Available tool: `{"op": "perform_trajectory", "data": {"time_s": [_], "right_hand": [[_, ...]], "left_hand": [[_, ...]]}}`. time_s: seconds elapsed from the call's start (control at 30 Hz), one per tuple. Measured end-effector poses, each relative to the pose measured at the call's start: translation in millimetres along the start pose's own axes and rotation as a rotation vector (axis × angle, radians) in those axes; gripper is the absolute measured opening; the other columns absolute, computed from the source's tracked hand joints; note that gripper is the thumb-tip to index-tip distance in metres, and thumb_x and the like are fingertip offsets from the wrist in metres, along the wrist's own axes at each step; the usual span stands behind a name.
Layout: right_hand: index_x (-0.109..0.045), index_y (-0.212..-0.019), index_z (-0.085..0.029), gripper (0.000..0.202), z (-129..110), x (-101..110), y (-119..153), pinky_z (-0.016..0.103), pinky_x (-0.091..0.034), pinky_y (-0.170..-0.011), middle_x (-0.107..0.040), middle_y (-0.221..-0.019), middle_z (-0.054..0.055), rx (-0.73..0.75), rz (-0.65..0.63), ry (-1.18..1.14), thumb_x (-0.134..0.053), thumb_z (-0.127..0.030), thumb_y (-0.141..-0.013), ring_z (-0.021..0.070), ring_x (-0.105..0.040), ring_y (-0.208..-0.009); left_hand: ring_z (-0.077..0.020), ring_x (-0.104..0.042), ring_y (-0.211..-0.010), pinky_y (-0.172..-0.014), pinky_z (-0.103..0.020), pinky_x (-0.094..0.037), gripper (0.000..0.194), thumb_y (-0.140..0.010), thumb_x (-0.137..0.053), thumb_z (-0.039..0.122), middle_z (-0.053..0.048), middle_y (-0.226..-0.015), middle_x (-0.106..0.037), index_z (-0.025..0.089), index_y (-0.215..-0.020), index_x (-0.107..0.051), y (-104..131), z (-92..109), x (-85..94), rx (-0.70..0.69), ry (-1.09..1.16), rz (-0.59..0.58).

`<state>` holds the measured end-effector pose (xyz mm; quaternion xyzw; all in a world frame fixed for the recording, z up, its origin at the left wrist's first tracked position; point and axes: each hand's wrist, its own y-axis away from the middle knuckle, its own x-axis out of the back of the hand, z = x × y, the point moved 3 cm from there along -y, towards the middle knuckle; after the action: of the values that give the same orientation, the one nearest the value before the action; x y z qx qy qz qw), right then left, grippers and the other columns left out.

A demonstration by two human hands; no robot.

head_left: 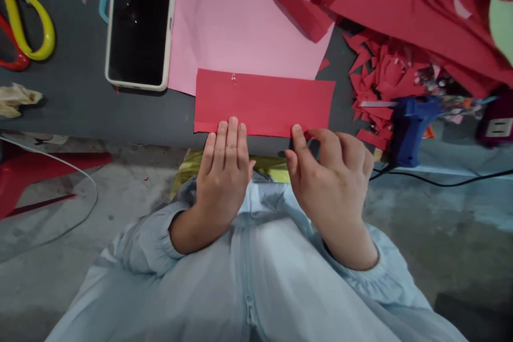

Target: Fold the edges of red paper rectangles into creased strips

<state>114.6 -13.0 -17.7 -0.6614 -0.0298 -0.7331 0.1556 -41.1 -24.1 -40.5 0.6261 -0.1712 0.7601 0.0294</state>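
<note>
The left hand [223, 173] is resting flat, grasping nothing, fingertips on the near edge of a red paper strip [264, 102]; the right hand [332, 176] is touching that edge with its index fingertip — whether it is also pinching, I cannot tell. The step seems to be pressing this edge down; the next move is probably calling for even pressure along it. The strip is looking smooth, small shiny marks showing near its far edge. It is overlapping a pink paper sheet [244, 16] on the grey tabletop [80, 72] — a smartphone [140, 24] lying left, a blue glue gun [412, 128] right.
</note>
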Motion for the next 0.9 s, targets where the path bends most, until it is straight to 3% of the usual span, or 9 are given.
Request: {"op": "perform_trajectory", "data": {"time_s": [0.17,0.27,0.47,0.6,0.9], "right_hand": [[-0.064,-0.128,-0.009,0.044,-11,8,-13,0.045,-0.045,-0.092,-0.066,-0.117,0.019,0.018,-0.067,-0.050,-0.042,-0.035,-0.100,0.0308,-0.054,-0.111],[-0.057,-0.136,-0.012,0.045,-22,2,-17,0.041,-0.047,-0.094,-0.062,-0.126,0.019,0.128,-0.112,-0.149,-0.041,-0.033,-0.100,0.0272,-0.052,-0.115],[-0.053,-0.142,-0.020,0.045,-23,-14,-9,0.039,-0.045,-0.100,-0.060,-0.132,0.016,0.145,-0.019,-0.218,-0.046,-0.033,-0.100,0.0242,-0.050,-0.120],[-0.053,-0.142,-0.020,0.045,-23,-14,-5,0.039,-0.047,-0.100,-0.060,-0.133,0.016,0.149,0.007,-0.195,-0.047,-0.032,-0.099,0.0241,-0.050,-0.120],[-0.048,-0.146,-0.023,0.048,-24,-16,-4,0.042,-0.048,-0.100,-0.060,-0.134,0.016,0.129,-0.006,-0.207,-0.047,-0.030,-0.099,0.0252,-0.052,-0.120]], "left_hand": [[-0.0287,-0.042,-0.142,-0.120,-0.043,-0.037,0.058,-0.100,-0.048,0.032,-0.019,-0.150,-0.047,0.004,-0.149,-0.037,1,-2,-1.9,-0.010,-0.015,0.022],[-0.0287,-0.043,-0.141,-0.119,-0.044,-0.038,0.059,-0.100,-0.047,0.032,-0.019,-0.149,-0.048,0.005,-0.150,-0.035,2,-3,-3.7,0.007,0.000,0.053],[-0.0276,-0.043,-0.142,-0.120,-0.044,-0.037,0.057,-0.100,-0.045,0.031,-0.019,-0.149,-0.048,0.007,-0.151,-0.034,1,-4,-3.6,-0.004,0.031,0.042],[-0.0287,-0.048,-0.139,-0.116,-0.043,-0.040,0.051,-0.100,-0.047,0.032,-0.018,-0.147,-0.051,0.010,-0.146,-0.044,1,-6,2.0,0.006,-0.047,0.060],[-0.0313,-0.048,-0.139,-0.113,-0.044,-0.041,0.054,-0.100,-0.048,0.038,-0.022,-0.145,-0.053,0.008,-0.145,-0.045,6,-19,8.7,0.065,-0.089,0.059]]}}
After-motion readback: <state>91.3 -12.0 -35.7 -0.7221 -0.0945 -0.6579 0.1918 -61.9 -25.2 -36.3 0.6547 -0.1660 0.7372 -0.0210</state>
